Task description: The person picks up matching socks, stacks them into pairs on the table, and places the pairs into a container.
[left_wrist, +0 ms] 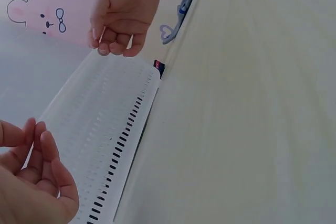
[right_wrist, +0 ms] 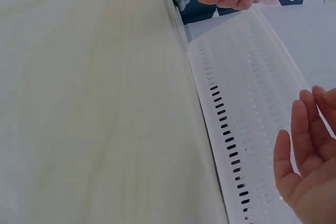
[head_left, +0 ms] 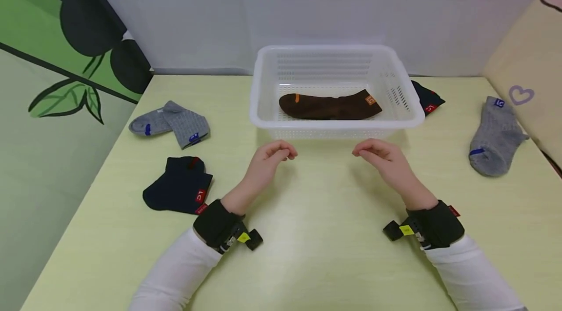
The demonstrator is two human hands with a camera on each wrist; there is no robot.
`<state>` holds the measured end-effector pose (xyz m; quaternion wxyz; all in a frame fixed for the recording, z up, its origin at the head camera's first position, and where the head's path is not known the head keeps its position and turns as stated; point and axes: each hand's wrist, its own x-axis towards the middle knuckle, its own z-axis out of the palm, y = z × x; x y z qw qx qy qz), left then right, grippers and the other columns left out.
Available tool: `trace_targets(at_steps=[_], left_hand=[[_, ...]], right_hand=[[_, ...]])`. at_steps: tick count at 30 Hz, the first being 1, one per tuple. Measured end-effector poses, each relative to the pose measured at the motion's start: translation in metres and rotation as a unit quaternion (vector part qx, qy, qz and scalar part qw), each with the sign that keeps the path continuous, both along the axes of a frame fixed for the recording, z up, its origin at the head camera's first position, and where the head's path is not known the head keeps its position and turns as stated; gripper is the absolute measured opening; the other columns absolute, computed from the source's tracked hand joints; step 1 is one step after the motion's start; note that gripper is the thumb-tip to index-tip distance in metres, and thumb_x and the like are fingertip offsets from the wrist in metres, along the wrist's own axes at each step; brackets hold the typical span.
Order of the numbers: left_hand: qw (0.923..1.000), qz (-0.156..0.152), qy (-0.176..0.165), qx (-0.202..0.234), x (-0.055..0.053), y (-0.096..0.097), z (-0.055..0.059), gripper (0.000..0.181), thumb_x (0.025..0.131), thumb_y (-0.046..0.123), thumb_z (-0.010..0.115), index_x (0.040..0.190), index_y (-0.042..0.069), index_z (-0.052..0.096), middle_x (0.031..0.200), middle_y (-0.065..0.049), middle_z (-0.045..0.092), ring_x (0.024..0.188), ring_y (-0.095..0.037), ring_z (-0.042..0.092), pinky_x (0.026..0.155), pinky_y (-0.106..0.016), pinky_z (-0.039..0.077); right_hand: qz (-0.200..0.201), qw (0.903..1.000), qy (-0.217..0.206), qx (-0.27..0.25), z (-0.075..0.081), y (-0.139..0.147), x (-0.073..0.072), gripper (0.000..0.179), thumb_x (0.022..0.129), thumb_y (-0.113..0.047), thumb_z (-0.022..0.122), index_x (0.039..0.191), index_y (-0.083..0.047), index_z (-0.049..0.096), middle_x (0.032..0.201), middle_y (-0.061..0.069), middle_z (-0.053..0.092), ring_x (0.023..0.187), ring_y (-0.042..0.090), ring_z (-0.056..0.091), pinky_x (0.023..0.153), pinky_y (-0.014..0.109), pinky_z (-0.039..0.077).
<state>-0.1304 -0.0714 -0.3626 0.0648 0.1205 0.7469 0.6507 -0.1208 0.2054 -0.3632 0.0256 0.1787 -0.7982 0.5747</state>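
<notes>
Pale cloth (head_left: 197,28) backs the surface (head_left: 316,233), where one brown sock (head_left: 331,107) is already in the basket (head_left: 338,125) by the back edge, grey socks (head_left: 189,123) and dark socks (head_left: 173,189) are left outside toward both side edges, and left hand (head_left: 269,159) and right hand (head_left: 385,159), loosely bent, hold nothing.

Bright, even light across the head view, soft shadows beside the left hand (head_left: 269,162) and right hand (head_left: 387,162) on the tabletop (head_left: 316,262), centre frame; over to the wrist views, dimmer, greyer, the white basket (left_wrist: 107,108) hazy and soft
</notes>
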Motion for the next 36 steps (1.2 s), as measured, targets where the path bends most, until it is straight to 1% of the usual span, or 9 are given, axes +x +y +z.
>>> trace_targets(at_steps=[4, 8, 10, 18, 21, 27, 29, 32, 36], left_hand=[[0.9985, 0.037, -0.038, 0.014, -0.002, -0.003, -0.008, 0.022, 0.095, 0.004, 0.045, 0.095, -0.010, 0.061, 0.084, 0.001, 0.062, 0.081, -0.007, 0.057, 0.083, -0.031, 0.045], [0.9951, 0.067, -0.072, 0.007, -0.003, -0.006, -0.019, 0.020, 0.094, 0.003, 0.045, 0.092, -0.007, 0.062, 0.080, 0.003, 0.061, 0.076, -0.009, 0.056, 0.075, -0.024, 0.043], [0.9942, 0.074, -0.078, 0.002, -0.003, -0.007, -0.024, 0.021, 0.095, 0.004, 0.045, 0.090, -0.006, 0.063, 0.080, 0.002, 0.061, 0.075, -0.010, 0.054, 0.072, -0.023, 0.042], [0.9937, 0.081, -0.076, 0.010, -0.005, -0.010, -0.030, 0.021, 0.095, 0.003, 0.044, 0.090, -0.008, 0.062, 0.079, 0.001, 0.060, 0.073, -0.012, 0.052, 0.068, -0.022, 0.043], [0.9940, 0.079, -0.075, 0.011, -0.006, -0.009, -0.030, 0.022, 0.095, 0.003, 0.044, 0.091, -0.010, 0.062, 0.080, 0.000, 0.061, 0.073, -0.011, 0.052, 0.069, -0.022, 0.043], [0.9950, 0.073, -0.068, 0.009, -0.008, -0.008, -0.033, 0.022, 0.095, 0.003, 0.044, 0.091, -0.010, 0.062, 0.082, -0.004, 0.061, 0.073, -0.012, 0.052, 0.070, -0.023, 0.044], [0.9949, 0.074, -0.069, 0.010, -0.008, -0.008, -0.034, 0.022, 0.095, 0.003, 0.044, 0.091, -0.010, 0.062, 0.083, -0.005, 0.062, 0.073, -0.012, 0.052, 0.070, -0.023, 0.044], [0.9941, 0.076, -0.076, 0.013, -0.008, -0.008, -0.035, 0.022, 0.095, 0.004, 0.044, 0.091, -0.009, 0.062, 0.083, -0.004, 0.062, 0.074, -0.013, 0.052, 0.071, -0.022, 0.044], [0.9937, 0.075, -0.082, 0.011, -0.010, -0.009, -0.035, 0.022, 0.096, 0.004, 0.044, 0.091, -0.009, 0.061, 0.083, -0.004, 0.062, 0.074, -0.013, 0.052, 0.072, -0.023, 0.044]], right_hand=[[0.006, 0.9908, -0.095, -0.096, -0.009, 0.006, -0.002, 0.017, 0.097, -0.002, 0.047, 0.096, 0.003, 0.064, 0.087, -0.012, 0.065, 0.082, 0.001, 0.061, 0.080, 0.014, 0.049], [0.010, 0.9661, -0.168, -0.196, -0.022, 0.012, -0.004, 0.026, 0.097, -0.002, 0.046, 0.089, -0.013, 0.068, 0.087, -0.006, 0.066, 0.080, 0.003, 0.062, 0.077, 0.015, 0.050], [0.005, 0.9577, -0.188, -0.218, -0.027, 0.013, -0.005, 0.029, 0.097, -0.002, 0.046, 0.087, -0.017, 0.068, 0.086, -0.005, 0.065, 0.079, 0.004, 0.062, 0.076, 0.015, 0.050], [-0.034, 0.9702, -0.194, -0.141, -0.032, 0.018, -0.010, 0.017, 0.097, -0.009, 0.050, 0.091, -0.013, 0.066, 0.084, -0.008, 0.064, 0.079, 0.003, 0.060, 0.076, 0.015, 0.049], [-0.065, 0.9684, -0.185, -0.154, -0.026, 0.028, -0.016, 0.018, 0.097, -0.009, 0.050, 0.090, -0.013, 0.065, 0.084, -0.010, 0.064, 0.080, 0.002, 0.059, 0.076, 0.013, 0.049], [-0.183, 0.9405, -0.154, -0.241, -0.012, 0.069, -0.033, 0.025, 0.095, -0.007, 0.052, 0.080, -0.019, 0.067, 0.079, -0.011, 0.063, 0.077, 0.003, 0.057, 0.071, 0.010, 0.049], [-0.235, 0.9363, -0.155, -0.210, -0.010, 0.085, -0.042, 0.024, 0.095, -0.010, 0.051, 0.079, -0.020, 0.066, 0.080, -0.012, 0.061, 0.078, 0.003, 0.054, 0.070, 0.010, 0.047], [-0.298, 0.9408, -0.149, -0.063, -0.010, 0.105, -0.061, 0.019, 0.095, -0.015, 0.047, 0.086, -0.013, 0.064, 0.085, -0.011, 0.056, 0.083, 0.006, 0.048, 0.074, 0.011, 0.041], [-0.291, 0.9359, -0.103, 0.170, -0.013, 0.121, -0.092, 0.033, 0.092, -0.018, 0.043, 0.111, 0.004, 0.059, 0.106, 0.012, 0.056, 0.102, 0.026, 0.047, 0.086, 0.034, 0.038]])
